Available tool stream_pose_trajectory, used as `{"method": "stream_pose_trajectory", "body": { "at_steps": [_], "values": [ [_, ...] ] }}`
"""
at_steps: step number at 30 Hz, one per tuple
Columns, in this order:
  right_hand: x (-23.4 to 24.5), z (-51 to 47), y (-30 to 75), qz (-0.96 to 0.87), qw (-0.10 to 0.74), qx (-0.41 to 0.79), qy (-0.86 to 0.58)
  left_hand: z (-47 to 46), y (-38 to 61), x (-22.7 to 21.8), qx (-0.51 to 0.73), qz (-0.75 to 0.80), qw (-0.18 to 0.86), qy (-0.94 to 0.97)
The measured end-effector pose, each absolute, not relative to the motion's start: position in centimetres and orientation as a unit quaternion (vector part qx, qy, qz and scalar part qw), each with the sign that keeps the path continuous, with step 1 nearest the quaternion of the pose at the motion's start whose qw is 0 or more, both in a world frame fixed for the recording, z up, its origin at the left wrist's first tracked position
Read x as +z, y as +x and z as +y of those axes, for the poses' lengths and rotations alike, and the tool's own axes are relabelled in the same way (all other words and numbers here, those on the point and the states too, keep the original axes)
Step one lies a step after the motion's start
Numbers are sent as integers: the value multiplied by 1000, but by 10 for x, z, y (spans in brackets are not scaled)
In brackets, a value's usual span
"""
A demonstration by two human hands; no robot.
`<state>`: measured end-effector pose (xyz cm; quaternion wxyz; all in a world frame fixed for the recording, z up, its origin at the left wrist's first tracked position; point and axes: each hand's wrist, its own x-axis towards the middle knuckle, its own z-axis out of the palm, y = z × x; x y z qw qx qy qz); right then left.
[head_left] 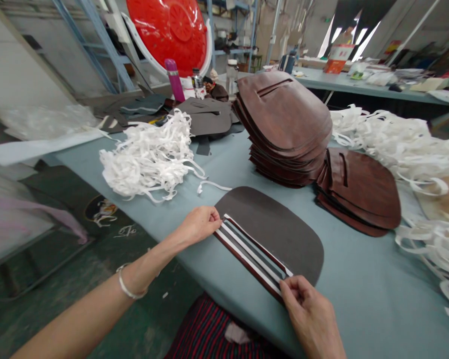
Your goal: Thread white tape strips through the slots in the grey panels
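My left hand (198, 225) pinches the upper end of a dark red leather strip (252, 257) lined with white tape bands. My right hand (303, 310) grips its lower end. The strip lies across a rounded dark brown leather panel (284, 234), near the panel's left edge. Part of the panel lies under the strip, so that area is hidden. Beyond the panel, a tall stack of reddish-brown leather panels (284, 124) and a lower stack (355, 192) rest on the grey-blue table (359, 294).
A tangled heap of white tape offcuts (149, 158) lies at the table's far left, and another (396, 144) runs along the right. Dark leather pieces (205, 117), a purple flask (174, 80) and a second cluttered table (344, 82) stand behind. The floor lies left of the table edge.
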<state>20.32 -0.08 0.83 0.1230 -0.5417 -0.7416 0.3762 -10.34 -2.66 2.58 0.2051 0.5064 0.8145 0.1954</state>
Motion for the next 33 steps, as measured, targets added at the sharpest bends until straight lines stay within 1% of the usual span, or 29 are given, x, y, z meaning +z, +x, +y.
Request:
{"method": "stream_pose_trajectory", "body": {
  "at_steps": [2,4,7,9,16,20,24,29,33],
  "values": [
    [8,0,204,-739,120,372,-548,-29,-97,25,204,814,178,514],
    [8,-1,204,-738,119,370,-552,-34,-89,24,205,800,126,550],
    [11,-3,204,-740,118,360,-556,-45,-79,21,166,763,14,624],
    [14,-4,204,-740,117,356,-559,-54,-76,19,128,740,-30,660],
    [22,-5,199,-729,109,327,-592,-77,-74,18,54,680,-48,729],
    [24,-4,196,-725,92,309,-609,-82,-65,18,2,682,-66,728],
    [25,-3,194,-725,81,290,-620,-81,-58,19,-25,690,-82,719],
    [23,-1,190,-745,59,243,-619,-78,-53,16,-21,697,-85,712],
    [23,-2,190,-753,33,208,-623,-85,-50,2,52,664,-92,740]
  ]
}}
